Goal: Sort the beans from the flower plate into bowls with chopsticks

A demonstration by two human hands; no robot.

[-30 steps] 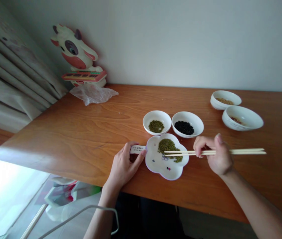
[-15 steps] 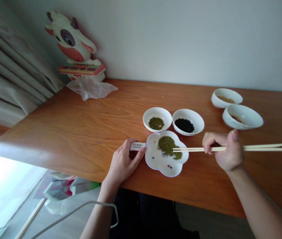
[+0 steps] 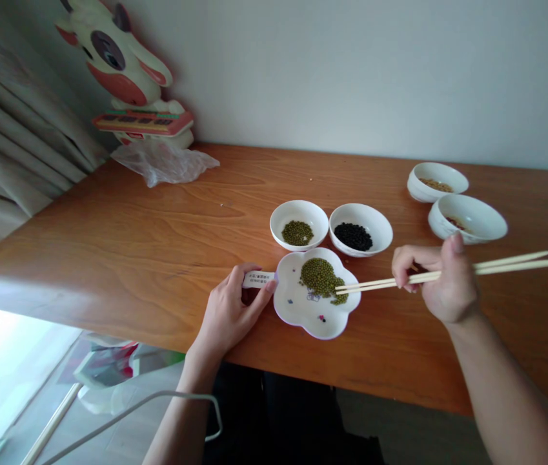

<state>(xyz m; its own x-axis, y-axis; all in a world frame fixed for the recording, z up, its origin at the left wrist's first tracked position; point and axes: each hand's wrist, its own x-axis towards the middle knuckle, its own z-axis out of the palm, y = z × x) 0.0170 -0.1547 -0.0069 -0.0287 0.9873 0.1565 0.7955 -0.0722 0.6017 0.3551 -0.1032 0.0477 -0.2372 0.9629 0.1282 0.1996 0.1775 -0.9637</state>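
My left hand (image 3: pixel 235 307) is closed on the white handle of a flower-shaped plate (image 3: pixel 297 311), its thumb lying along the handle near the rim. A heap of green mung beans (image 3: pixel 321 276) covers the plate's upper middle. In my right hand (image 3: pixel 441 278) is a pair of light wooden chopsticks (image 3: pixel 375 284), their tips at the right edge of the heap. Whether a bean sits between the tips is too small to tell. Just behind the plate stand a white bowl (image 3: pixel 278 226) of mung beans and another white bowl (image 3: pixel 385 230) of black beans, side by side.
Two more white bowls stand at the back right: one (image 3: pixel 414 187) with yellowish grains, the other (image 3: pixel 494 226) with reddish-brown contents. A cow-shaped toy keyboard (image 3: pixel 142 123) and a crumpled plastic bag (image 3: pixel 167 163) occupy the far left corner of the wooden table (image 3: pixel 123 258). A wall rises behind.
The view has shifted slightly, so everything sits a little further left and up. The chopsticks have tilted, rear ends higher, and their tips remain at the mung beans. Both grips are unchanged.
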